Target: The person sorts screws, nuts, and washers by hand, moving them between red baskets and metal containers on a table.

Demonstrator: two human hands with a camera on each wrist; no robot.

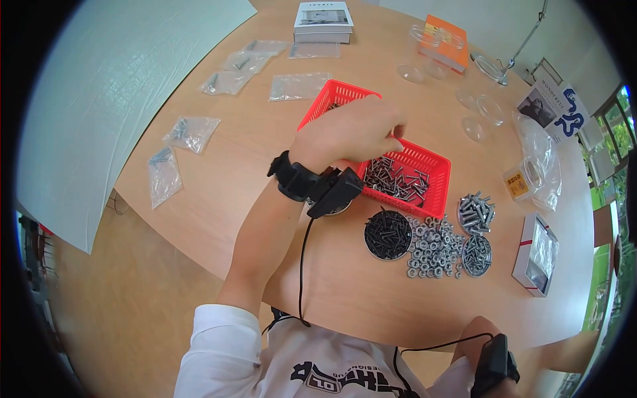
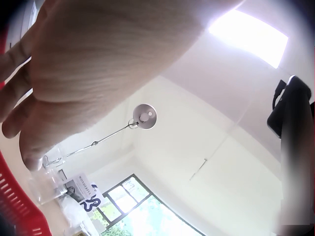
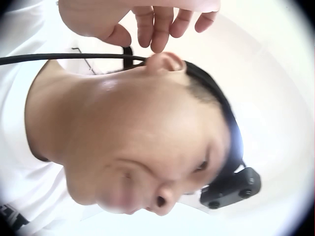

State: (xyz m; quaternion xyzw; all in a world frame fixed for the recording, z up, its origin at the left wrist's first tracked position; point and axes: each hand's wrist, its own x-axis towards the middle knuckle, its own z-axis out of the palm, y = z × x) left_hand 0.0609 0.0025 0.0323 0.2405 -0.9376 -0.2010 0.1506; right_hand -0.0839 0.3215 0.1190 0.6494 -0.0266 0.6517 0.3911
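Observation:
My left hand (image 1: 352,129) hangs over the place where two red baskets meet, palm down, fingers loosely bent. No object shows between its fingers (image 2: 17,93) in the left wrist view. The near basket (image 1: 438,182) holds many metal screws (image 1: 391,180); the far one (image 1: 355,88) lies mostly hidden beneath the hand. Black screws (image 1: 388,234) fill a round dish, beside loose nuts (image 1: 434,249) and two dishes of silver bolts (image 1: 476,213) and small screws (image 1: 476,255). Low at the right, my right hand (image 1: 507,390) is partly cut off; in the right wrist view its fingers (image 3: 160,29) hang relaxed, holding nothing.
Plastic bags (image 1: 189,134) with hardware lie at the left and back. Books (image 1: 323,23) stand at the far edge. Clear round containers (image 1: 489,109), a lamp (image 1: 524,46) and a white box (image 1: 536,255) are on the right. A cable (image 1: 303,265) trails from my left wrist.

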